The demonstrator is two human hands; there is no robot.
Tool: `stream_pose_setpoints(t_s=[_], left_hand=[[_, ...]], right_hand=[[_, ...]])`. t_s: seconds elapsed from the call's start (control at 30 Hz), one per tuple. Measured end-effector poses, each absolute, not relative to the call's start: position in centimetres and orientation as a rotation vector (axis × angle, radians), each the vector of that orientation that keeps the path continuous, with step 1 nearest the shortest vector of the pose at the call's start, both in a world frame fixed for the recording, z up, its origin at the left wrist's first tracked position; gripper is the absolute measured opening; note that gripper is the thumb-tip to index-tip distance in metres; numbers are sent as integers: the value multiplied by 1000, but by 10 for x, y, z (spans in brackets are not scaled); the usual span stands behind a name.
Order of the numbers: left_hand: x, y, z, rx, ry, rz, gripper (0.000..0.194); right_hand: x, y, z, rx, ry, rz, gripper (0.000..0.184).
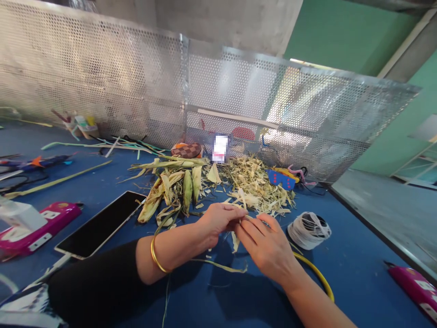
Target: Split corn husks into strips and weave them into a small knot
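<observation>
My left hand, with a gold bangle on the wrist, is closed in a pinch just above the middle of the table. My right hand meets it fingertip to fingertip, its fingers curled together. Between them is a pale corn husk strip, whose end hangs below the fingers; most of it is hidden. Just beyond the hands lies a pile of shredded husk. Whole green and tan corn husks lie left of that pile. A spool of white thread stands right of my right hand.
On the blue table, a large phone and a magenta power strip lie to the left. Another magenta power strip is at the right edge. A yellow cable curves beside my right forearm. A perforated metal screen stands behind.
</observation>
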State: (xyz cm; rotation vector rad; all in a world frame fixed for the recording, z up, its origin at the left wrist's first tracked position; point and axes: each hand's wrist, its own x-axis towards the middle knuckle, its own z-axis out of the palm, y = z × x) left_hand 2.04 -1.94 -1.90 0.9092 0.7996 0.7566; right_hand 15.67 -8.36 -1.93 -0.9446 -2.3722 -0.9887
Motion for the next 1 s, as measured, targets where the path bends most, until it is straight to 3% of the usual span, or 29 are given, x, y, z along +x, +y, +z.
stream_pose_setpoints(t_s=[0.47,1.0], left_hand=[[21,-26,-13,829,830,779,15],[18,-22,-6,823,847,742,16]], right_hand=[[153,-91,-22,-840,-2444,-807,30],[153,-93,-17,-761,-2349,-683,28]])
